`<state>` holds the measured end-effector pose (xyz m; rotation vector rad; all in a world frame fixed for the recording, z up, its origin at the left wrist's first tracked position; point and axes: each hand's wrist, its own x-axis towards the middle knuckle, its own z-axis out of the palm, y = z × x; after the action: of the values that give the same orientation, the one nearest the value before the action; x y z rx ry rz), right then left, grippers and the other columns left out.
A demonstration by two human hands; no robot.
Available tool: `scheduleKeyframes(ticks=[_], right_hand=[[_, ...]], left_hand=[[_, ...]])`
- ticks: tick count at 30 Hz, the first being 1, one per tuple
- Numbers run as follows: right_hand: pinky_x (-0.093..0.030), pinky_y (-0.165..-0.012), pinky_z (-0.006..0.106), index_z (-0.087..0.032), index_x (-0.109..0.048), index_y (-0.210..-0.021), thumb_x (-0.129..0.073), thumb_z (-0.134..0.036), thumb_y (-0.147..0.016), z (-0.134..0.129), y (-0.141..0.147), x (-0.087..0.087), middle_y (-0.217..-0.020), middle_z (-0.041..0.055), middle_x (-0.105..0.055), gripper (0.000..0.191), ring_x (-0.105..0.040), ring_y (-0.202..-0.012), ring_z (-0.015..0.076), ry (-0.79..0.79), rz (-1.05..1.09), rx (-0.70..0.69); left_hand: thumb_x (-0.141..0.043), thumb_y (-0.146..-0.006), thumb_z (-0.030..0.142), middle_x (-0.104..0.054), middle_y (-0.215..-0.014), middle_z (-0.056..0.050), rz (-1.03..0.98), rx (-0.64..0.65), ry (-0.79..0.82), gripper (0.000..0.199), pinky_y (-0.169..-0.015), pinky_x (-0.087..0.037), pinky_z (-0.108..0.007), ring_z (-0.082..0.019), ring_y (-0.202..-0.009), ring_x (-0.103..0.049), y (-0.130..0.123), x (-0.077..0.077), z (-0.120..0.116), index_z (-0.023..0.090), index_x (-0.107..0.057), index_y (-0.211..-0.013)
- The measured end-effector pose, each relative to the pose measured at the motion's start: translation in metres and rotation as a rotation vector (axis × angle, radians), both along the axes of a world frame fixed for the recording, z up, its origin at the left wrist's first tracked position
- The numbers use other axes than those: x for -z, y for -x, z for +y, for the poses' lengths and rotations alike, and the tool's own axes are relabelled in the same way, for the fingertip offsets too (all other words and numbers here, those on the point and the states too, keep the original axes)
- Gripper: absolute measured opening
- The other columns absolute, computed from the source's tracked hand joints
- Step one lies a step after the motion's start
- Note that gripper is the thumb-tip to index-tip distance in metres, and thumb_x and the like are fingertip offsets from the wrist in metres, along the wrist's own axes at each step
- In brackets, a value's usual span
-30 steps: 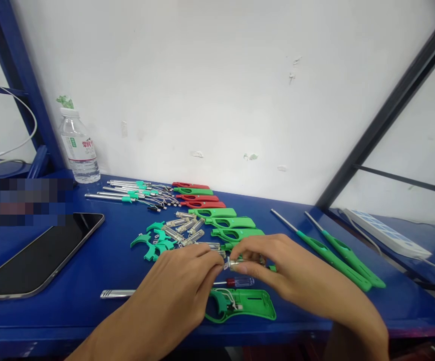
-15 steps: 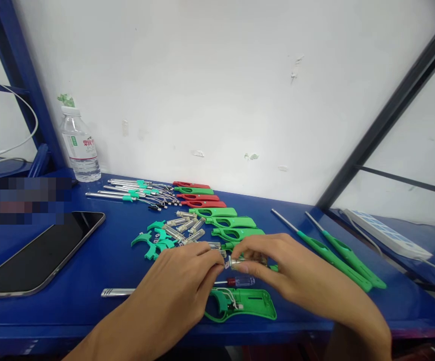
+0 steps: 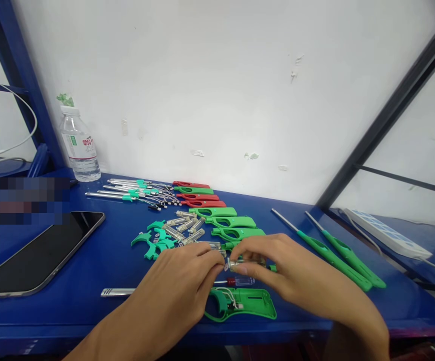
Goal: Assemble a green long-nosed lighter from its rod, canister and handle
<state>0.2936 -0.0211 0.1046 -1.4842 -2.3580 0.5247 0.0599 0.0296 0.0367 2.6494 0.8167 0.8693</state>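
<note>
Above the middle of the table, my right hand (image 3: pixel 285 271) pinches a small clear fuel tank (image 3: pixel 235 262) between thumb and fingertips, lying roughly level. My left hand (image 3: pixel 183 278) has thumb and forefinger pressed together on a tiny whitish part (image 3: pixel 225 267) at the tank's left end. Whether that part touches the tank is too small to tell. Just below both hands lies an open green lighter handle shell (image 3: pixel 264 303), with a teal trigger and white wires inside. A metal tube (image 3: pixel 118 292) emerges left of my left wrist. Behind the shell rests a screwdriver (image 3: pixel 242 282).
Clear tanks (image 3: pixel 197 225) and teal triggers (image 3: pixel 161 245) lie behind my left hand. Green and red handles (image 3: pixel 236 221) form a row, beside wired metal tubes (image 3: pixel 118 189). Two long green lighters (image 3: pixel 334 260) lie right. A phone (image 3: pixel 40 255) and water bottle (image 3: pixel 80 150) stand left.
Almost nothing differs. The tank and the fingertips of my right hand have shifted very slightly; both hands keep their hold.
</note>
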Motion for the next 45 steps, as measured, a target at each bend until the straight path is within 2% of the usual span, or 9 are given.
scheduleKeyframes(ticks=[7,16,23,28,41,45], right_hand=[[-0.045,-0.079,0.03,-0.03,-0.076,-0.111,-0.064,-0.043,-0.115,0.0045,0.0014,0.0011,-0.096,-0.0065,-0.079,0.018,-0.07,-0.086,0.0158,0.001,-0.017,0.007],[-0.045,-0.083,0.03,-0.03,-0.076,-0.112,-0.065,-0.042,-0.115,0.0028,0.001,0.0031,-0.1,-0.0061,-0.08,0.016,-0.07,-0.091,0.0168,-0.023,-0.018,-0.002],[-0.045,-0.08,0.03,-0.029,-0.076,-0.111,-0.064,-0.044,-0.115,0.0029,0.0003,0.0027,-0.097,-0.0056,-0.079,0.02,-0.069,-0.087,0.0161,-0.012,-0.007,-0.01],[-0.045,-0.081,0.029,-0.03,-0.076,-0.113,-0.069,-0.038,-0.113,0.0038,-0.0003,0.0027,-0.098,-0.0071,-0.08,0.011,-0.07,-0.088,0.0153,-0.002,-0.002,-0.004],[-0.044,-0.078,0.028,-0.03,-0.077,-0.108,-0.074,-0.035,-0.11,0.0046,0.0051,0.0012,-0.097,-0.0091,-0.08,0.005,-0.07,-0.088,0.0146,0.01,-0.005,0.025],[-0.045,-0.08,0.029,-0.03,-0.078,-0.11,-0.075,-0.036,-0.109,0.0043,0.005,0.0023,-0.1,-0.0071,-0.082,0.007,-0.072,-0.091,0.0164,0.002,-0.025,0.028]], left_hand=[[-0.05,-0.111,0.013,-0.078,-0.098,-0.001,0.019,0.002,-0.004,0.028,-0.068,-0.044,-0.033,-0.023,-0.082,-0.074,0.0005,0.0029,0.0008,0.024,-0.076,-0.109],[-0.052,-0.107,0.007,-0.074,-0.094,-0.001,0.046,0.007,-0.019,0.03,-0.066,-0.042,-0.033,-0.022,-0.079,-0.072,0.0019,0.0046,0.0035,0.024,-0.076,-0.103],[-0.05,-0.106,0.005,-0.074,-0.093,-0.002,0.051,0.004,-0.031,0.034,-0.067,-0.045,-0.032,-0.022,-0.079,-0.072,0.0014,0.0066,0.0031,0.024,-0.077,-0.106],[-0.049,-0.105,0.005,-0.075,-0.095,-0.002,0.05,0.004,-0.033,0.035,-0.068,-0.046,-0.029,-0.02,-0.081,-0.072,0.0008,0.0058,0.0022,0.025,-0.077,-0.108],[-0.054,-0.102,0.002,-0.074,-0.092,-0.001,0.035,0.01,-0.031,0.032,-0.065,-0.041,-0.034,-0.023,-0.078,-0.072,0.001,0.0096,0.0008,0.024,-0.078,-0.104],[-0.054,-0.101,0.001,-0.074,-0.091,-0.001,0.02,0.019,-0.026,0.032,-0.065,-0.041,-0.033,-0.022,-0.076,-0.071,0.001,0.0093,0.0021,0.023,-0.077,-0.102]])
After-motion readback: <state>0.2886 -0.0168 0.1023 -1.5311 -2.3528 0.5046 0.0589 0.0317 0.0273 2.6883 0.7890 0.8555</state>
